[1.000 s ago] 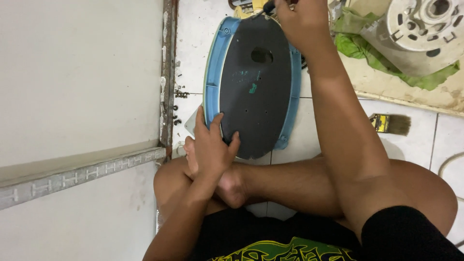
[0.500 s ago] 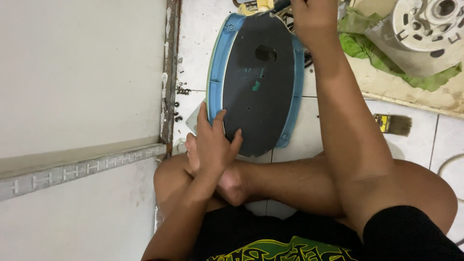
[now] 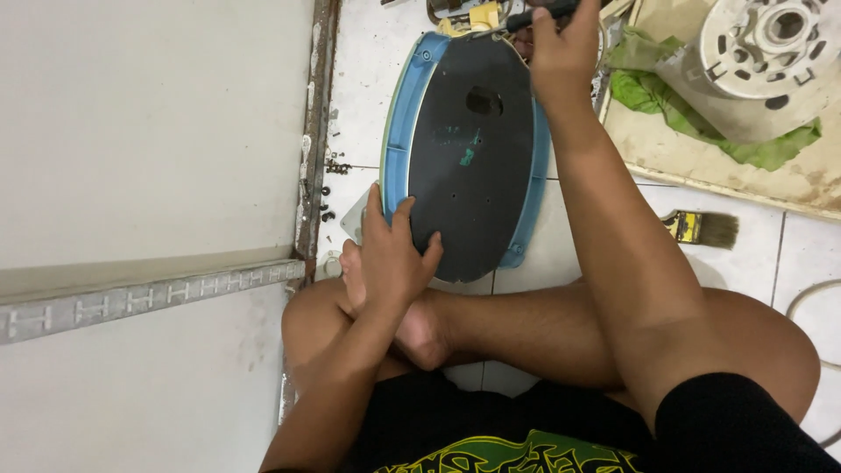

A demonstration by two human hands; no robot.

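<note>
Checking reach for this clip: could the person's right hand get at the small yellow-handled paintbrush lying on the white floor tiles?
Probably yes. The yellow-handled paintbrush lies alone on bare white floor tile just beside the right forearm, nothing over it. But the right hand grips a dark tool handle at the oval panel's far end.

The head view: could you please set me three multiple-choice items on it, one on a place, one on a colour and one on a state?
1. Where does the paintbrush lie?
A. on the tiled floor
B. on the black panel
C. in the left hand

2. What colour is the rim around the black panel?
A. red
B. blue
C. yellow

3. How is the left hand?
A. fisted in the air
B. pressed flat on the panel
C. holding a brush

Key: 1 A, it lies on tiles right of the arm; 2 B, the edge is blue; 3 B, fingers spread on it.
</note>
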